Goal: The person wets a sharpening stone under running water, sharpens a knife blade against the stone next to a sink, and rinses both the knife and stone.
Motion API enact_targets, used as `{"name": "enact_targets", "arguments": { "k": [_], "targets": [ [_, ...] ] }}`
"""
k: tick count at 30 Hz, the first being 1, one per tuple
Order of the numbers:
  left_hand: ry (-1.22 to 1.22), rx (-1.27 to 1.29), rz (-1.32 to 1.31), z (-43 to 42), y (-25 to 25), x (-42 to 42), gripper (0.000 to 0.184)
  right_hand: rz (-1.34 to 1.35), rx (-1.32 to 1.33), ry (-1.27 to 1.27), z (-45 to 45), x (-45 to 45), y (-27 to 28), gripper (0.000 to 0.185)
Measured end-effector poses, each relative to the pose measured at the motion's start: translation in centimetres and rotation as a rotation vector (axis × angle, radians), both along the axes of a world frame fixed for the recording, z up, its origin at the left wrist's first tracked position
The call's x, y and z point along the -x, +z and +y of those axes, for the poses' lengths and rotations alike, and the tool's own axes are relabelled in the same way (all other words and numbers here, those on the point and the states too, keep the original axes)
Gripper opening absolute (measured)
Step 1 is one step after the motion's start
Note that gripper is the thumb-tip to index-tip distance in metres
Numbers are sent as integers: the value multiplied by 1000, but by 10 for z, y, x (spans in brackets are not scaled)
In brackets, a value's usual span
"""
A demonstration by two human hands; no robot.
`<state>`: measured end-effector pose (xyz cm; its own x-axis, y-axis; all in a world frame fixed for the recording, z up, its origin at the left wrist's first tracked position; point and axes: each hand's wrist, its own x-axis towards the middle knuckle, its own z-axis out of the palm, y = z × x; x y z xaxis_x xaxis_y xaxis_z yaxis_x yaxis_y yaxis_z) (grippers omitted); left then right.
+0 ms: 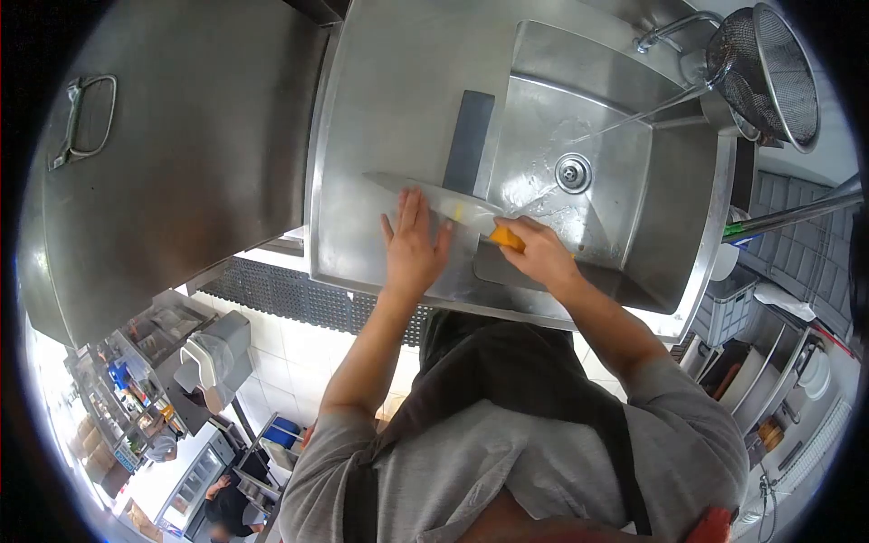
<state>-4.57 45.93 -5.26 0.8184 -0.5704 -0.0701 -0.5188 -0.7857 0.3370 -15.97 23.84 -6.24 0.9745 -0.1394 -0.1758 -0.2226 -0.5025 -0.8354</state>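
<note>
My right hand (pixel 539 253) is closed round the yellow handle of a large chef's knife (pixel 463 207). The wide blade lies flat across the lower end of a dark grey sharpening stone (pixel 472 136), its tip pointing left. Fingers of my left hand (pixel 415 249) are stretched out, with the tips resting at the blade's near edge and the thumb spread to the side. The stone lies lengthwise on the steel counter (pixel 389 100), along the left rim of the sink. It cannot be seen how firmly the left fingertips press.
Water runs from a tap (pixel 665 36) into the steel sink (pixel 674 217) on the right. A mesh strainer (pixel 787 77) hangs beside the tap. To the left stands a steel cabinet (pixel 181 136) with a handle. Another person (pixel 231 507) is far off at lower left.
</note>
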Motion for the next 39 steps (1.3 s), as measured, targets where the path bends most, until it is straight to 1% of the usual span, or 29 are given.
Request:
{"name": "enact_targets", "arguments": {
  "k": [2,3,4,5,7,8,10,12,13,14,15,16,18,19,20,21,23,25,27,28,29,31,32,33,34,36,38,39],
  "targets": [
    [-34,22,-16,-16,-8,-25,59,-12,26,-16,-9,-7,-5,45],
    [-71,45,-36,-29,-17,-47,59,-27,64,-37,-23,-28,-10,46],
    [-106,79,-113,-46,-30,-75,58,8,149,-75,-33,-55,-8,45],
    [-143,113,-186,-64,-44,-102,57,-112,187,-97,-44,-74,-14,45],
    [-158,116,-184,-98,-44,-148,56,-159,223,-155,-50,-102,-20,46],
    [-166,117,-178,-103,-41,-150,56,-204,256,-206,-50,-104,-21,46],
    [-187,102,-15,-112,-32,-149,56,-159,249,-235,-37,-76,-20,44],
    [-212,86,4,-96,-29,-102,58,-57,197,-269,-16,-30,-10,43],
    [-240,100,-36,-82,-36,-69,58,11,154,-282,-6,2,-2,44],
    [-268,116,-77,-69,-39,-37,59,-53,139,-304,6,35,1,43],
    [-298,118,-28,-57,-24,-5,60,-112,123,-324,15,65,5,43],
    [-327,121,21,-51,-12,13,61,-108,125,-325,20,85,13,43],
    [-347,102,25,-56,-4,11,62,-19,105,-319,22,106,20,43],
    [-369,72,34,-54,-1,12,63,-38,129,-316,18,95,11,44],
    [-335,56,-27,-62,-7,-4,62,-58,151,-314,11,75,-4,44],
    [-303,41,-90,-78,-20,-34,61,-62,187,-310,1,43,-10,44],
    [-243,172,-72,-109,-38,-104,57,-117,238,-302,-23,-35,-13,42],
    [-243,130,-119,-124,-37,-155,52,-163,248,-305,-32,-73,-15,42],
    [-232,111,-61,-118,-29,-144,52,-192,329,-284,-33,-82,-15,40],
    [-218,98,-16,-115,-22,-137,51,-164,282,-296,-28,-67,-15,40],
    [-239,127,-29,-101,-27,-114,49,-130,232,-305,-15,-35,-12,41],
    [-325,58,-39,-63,-31,-54,54,11,141,-301,5,26,0,41],
    [-335,44,13,-46,-13,-22,55,-62,156,-282,14,60,-10,42],
    [-346,30,67,-35,-2,-2,57,7,75,-267,20,78,14,42],
    [-347,34,68,-33,-1,-1,57,91,52,-235,23,87,23,43],
    [-289,75,19,-21,-3,-1,58,-35,34,-209,19,69,9,43],
    [-203,111,-50,-37,-29,-56,57,59,78,-165,4,5,-4,45],
    [-182,67,-116,-47,-37,-92,56,55,75,-163,-6,-37,-10,43]
  ]
}}
